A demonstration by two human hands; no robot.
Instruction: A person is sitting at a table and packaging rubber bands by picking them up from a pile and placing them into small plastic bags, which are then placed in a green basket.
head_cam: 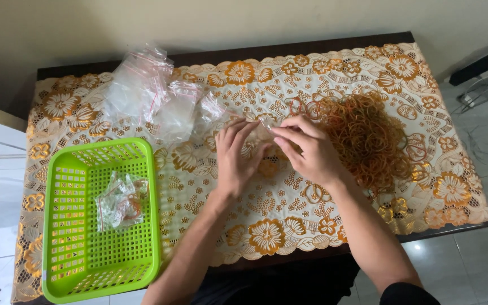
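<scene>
From the head camera, everything sits around the green basket (100, 220), which stands at the near left end of the desk (289, 48), on a floral lace cloth (289, 220) in cream and orange. Inside the basket lies one filled clear pouch (121, 202) holding what look like rubber bands. Just beyond the basket, toward the wall, a loose heap of empty clear zip bags (153, 93) with red seal strips is spread out. To the right of the basket, about mid-desk, the left hand (237, 158) and the right hand (310, 151) meet over a small clear bag (265, 123); the fingers of both hands are pinched on it, the left at its near edge and the right at its top edge, and whether the mouth is open cannot be told. Farther right of the basket, touching the right hand's far side, lies a big tangled pile of orange rubber bands (368, 135). As a judgement, the thin bag could slip from the pinch or its seal could tear if the fingers pull unevenly. The right wrist lies close to the pile, so a sweep of the arm could drag bands off the desk's near edge. The lace cloth could also snag a band and bunch up.
</scene>
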